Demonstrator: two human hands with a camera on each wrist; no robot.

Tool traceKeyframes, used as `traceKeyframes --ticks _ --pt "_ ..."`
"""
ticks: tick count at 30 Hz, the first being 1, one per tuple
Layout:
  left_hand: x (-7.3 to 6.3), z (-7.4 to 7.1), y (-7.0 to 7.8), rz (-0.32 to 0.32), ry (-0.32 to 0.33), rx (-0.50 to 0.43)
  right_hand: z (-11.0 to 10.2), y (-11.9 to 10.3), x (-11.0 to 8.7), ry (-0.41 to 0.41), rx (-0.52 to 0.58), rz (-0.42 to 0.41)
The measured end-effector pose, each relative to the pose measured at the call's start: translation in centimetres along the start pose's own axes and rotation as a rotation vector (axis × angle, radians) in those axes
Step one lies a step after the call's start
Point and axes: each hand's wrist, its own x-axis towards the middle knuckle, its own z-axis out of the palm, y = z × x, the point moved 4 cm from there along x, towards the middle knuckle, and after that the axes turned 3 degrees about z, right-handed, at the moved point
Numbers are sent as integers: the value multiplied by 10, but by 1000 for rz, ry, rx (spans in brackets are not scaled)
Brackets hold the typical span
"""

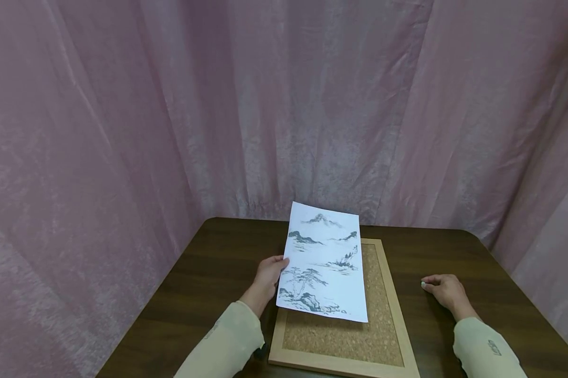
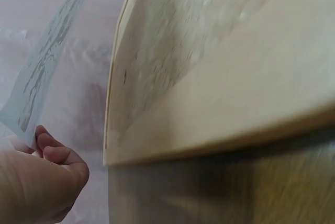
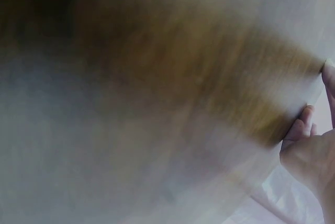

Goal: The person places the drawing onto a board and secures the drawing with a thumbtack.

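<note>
A white sheet of paper printed with an ink landscape of mountains and trees is raised over a wood-framed cork board. My left hand pinches the sheet at its left edge, thumb on the printed face. In the left wrist view the sheet stands tilted beside the board's frame. Well to the right of the board, my right hand is low over the table, a small pale piece between thumb and forefinger; its kind is too small to tell. The right hand shows only partly in its wrist view.
The dark wooden table has rounded far corners. Pink curtains hang behind it and along both sides. Part of the cork board lies hidden beneath the raised sheet.
</note>
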Motion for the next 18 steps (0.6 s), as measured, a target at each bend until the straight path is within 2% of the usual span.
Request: traceKeyframes --ticks 9,18 --pt "-12 15 -10 13 -16 19 0 -3 -2 -1 8 -4" --pt "-23 27 -19 47 10 45 -1 -6 -1 9 -20 -18"
